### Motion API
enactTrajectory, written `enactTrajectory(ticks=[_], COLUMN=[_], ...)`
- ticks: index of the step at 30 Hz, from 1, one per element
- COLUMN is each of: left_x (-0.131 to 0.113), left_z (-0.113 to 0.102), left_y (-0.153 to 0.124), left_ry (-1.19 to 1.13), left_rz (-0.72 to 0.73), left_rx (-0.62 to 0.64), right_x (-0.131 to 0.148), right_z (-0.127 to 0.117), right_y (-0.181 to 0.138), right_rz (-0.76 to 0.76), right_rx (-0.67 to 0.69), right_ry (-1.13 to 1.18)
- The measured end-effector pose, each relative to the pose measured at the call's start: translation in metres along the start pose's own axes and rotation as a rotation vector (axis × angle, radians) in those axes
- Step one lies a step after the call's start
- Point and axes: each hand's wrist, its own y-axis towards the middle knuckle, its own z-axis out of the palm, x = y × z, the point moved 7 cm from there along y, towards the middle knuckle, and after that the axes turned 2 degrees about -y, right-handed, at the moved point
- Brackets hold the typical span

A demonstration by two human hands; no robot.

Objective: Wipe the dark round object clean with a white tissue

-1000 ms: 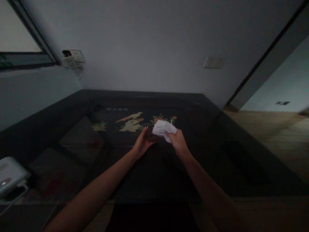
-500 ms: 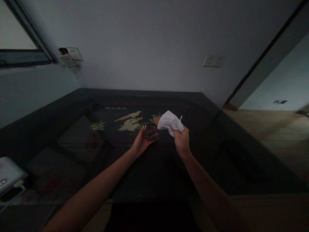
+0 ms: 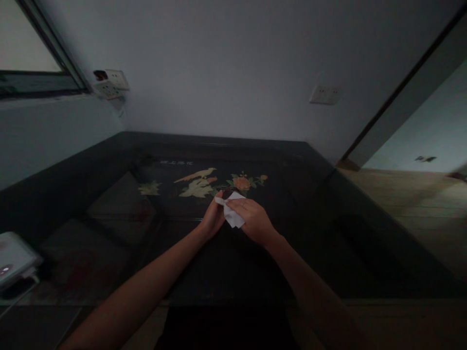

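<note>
My left hand (image 3: 212, 215) is closed around the side of a small round glass dish (image 3: 228, 192), held over the middle of a dark glass-topped table (image 3: 233, 272). Only the dish's dark far rim shows; the rest lies behind a crumpled white tissue (image 3: 234, 217). My right hand (image 3: 255, 221) grips this tissue and presses it onto the dish, fingers pointing left. Both hands meet at the dish, just in front of the bird and flower picture (image 3: 197, 187) on the tabletop.
A white device (image 3: 16, 257) with a cable sits at the table's left edge. Wall sockets are at the back left (image 3: 116, 79) and back right (image 3: 325, 95). A dark oblong shape (image 3: 365, 243) shows on the right. Wooden floor (image 3: 394, 199) lies beyond.
My right hand has moved left and slightly down, bringing the tissue from beside the dish onto it. The tissue now covers most of the dish. My left hand keeps its hold nearly in place.
</note>
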Motion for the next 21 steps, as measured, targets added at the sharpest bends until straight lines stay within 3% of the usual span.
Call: enactTrajectory(ticks=[3, 7, 17, 21], left_x=[0.0, -0.002, -0.004, -0.003], left_z=[0.004, 0.007, 0.027, 0.026], left_y=[-0.002, -0.003, -0.015, -0.015], left_ry=[0.018, 0.016, 0.054, 0.084], left_rz=[-0.033, 0.013, -0.051, -0.032], left_rx=[0.016, 0.047, 0.282, 0.273], right_x=[-0.002, -0.008, -0.02, -0.016], right_z=[0.015, 0.024, 0.015, 0.012], right_y=[0.001, -0.001, -0.001, -0.002], right_rz=[0.048, 0.114, 0.264, 0.258], right_rx=[0.156, 0.232, 0.097, 0.018], right_ry=[-0.054, -0.079, -0.007, -0.043])
